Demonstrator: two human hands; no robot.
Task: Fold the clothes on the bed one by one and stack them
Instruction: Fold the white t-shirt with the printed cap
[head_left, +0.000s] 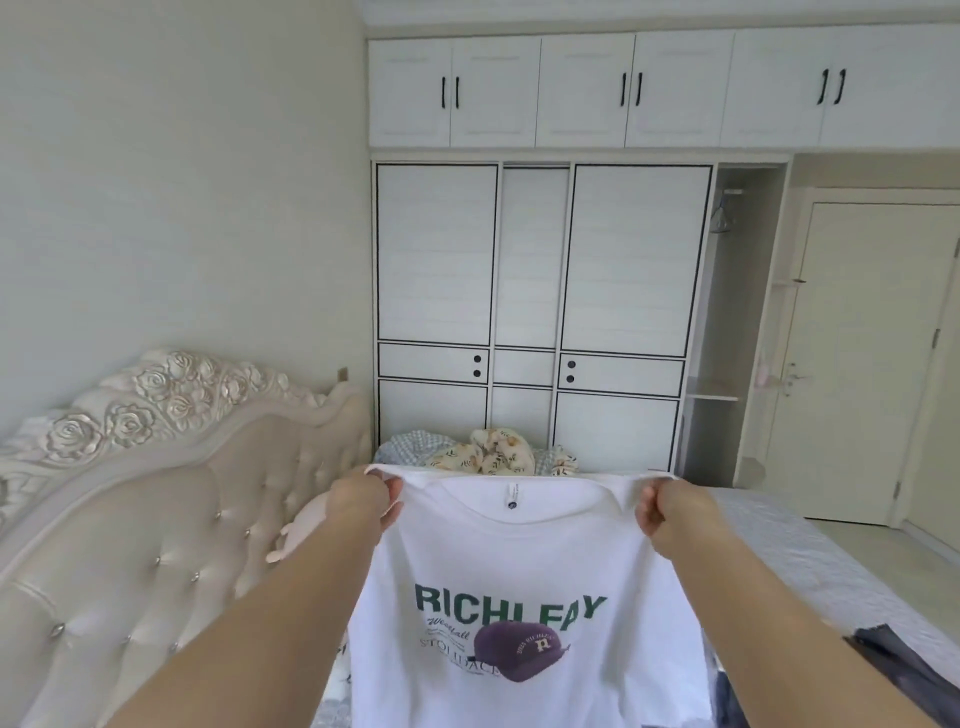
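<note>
White wardrobe doors (540, 260) fill the background; at lower centre, left hand (363, 501) and right hand (667, 512) pinch the white printed cotton T-shirt (519, 597) by its shoulders, seemingly evenly; lay it flat on the bed (810, 566) before folding

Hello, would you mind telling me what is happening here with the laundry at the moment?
A person is holding up a white T-shirt by its shoulders, the left hand and the right hand each pinching one side, printed front facing them. It hangs unfolded above the bed. A dark garment lies on the bed at the right, and a floral bundle sits at the far end.
</note>
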